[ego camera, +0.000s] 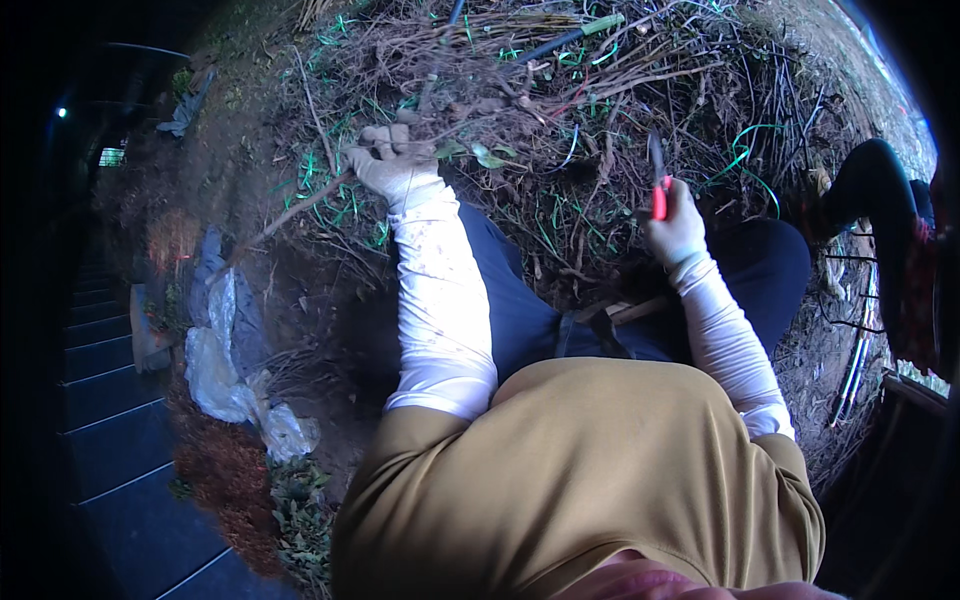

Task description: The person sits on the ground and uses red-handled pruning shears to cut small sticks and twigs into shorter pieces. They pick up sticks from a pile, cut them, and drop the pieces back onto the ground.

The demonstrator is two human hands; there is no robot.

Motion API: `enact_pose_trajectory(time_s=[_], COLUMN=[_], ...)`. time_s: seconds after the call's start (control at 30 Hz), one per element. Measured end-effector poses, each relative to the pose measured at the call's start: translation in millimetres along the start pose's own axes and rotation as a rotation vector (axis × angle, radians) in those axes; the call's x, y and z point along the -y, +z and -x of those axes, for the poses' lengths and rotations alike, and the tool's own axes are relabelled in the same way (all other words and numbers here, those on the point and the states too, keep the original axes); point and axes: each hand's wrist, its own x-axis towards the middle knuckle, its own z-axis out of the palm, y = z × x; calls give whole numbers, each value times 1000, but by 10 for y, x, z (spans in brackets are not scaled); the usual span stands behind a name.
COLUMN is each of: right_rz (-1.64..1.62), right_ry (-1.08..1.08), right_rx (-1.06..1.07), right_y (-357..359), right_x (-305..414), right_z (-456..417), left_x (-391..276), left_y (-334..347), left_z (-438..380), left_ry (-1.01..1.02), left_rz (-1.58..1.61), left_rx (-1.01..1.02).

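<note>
My left hand [394, 159], in a pale glove, is closed around a thin woody stem [300, 206] at the upper left of my lap. Blurred fine roots [465, 112] and a few green leaves [491, 155] show just beyond its fingers. On the right, my right hand [675, 225], also gloved, grips a red-handled cutting tool [660, 199], its narrow metal blade pointing away from me. I cannot tell if it is a knife or pruning shears. Between and beyond the hands lies a heap of bare twigs and roots [570, 217] with green plastic ties strewn through it.
A dark bar with a green handle [602, 25] lies on the heap at the top. Crumpled clear plastic [217, 375] lies at left, above brown dry plant matter [225, 480] and green leafy cuttings [300, 510]. Another person's dark boot or leg [870, 180] is at the right.
</note>
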Motion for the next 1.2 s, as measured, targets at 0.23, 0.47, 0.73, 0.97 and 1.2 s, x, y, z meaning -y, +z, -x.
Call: enact_pose_trajectory(time_s=[0.23, 0.47, 0.73, 0.97, 1.2], right_rz=[256, 440, 389, 333, 310], right_ry=[-278, -300, -203, -260, -31], right_rx=[15, 294, 489, 409, 430], right_y=[-130, -91, 33, 197, 349], right_x=[353, 372, 363, 73, 105], right_z=[-26, 13, 145, 154, 160], left_x=[325, 560, 621, 690, 726], left_y=[-162, -205, -238, -243, -242], left_z=[-30, 247, 125, 111, 105], left_ry=[-26, -77, -180, -289, -224], left_rz=[-90, -245, -313, -385, -441], left_rx=[445, 560, 622, 515, 448])
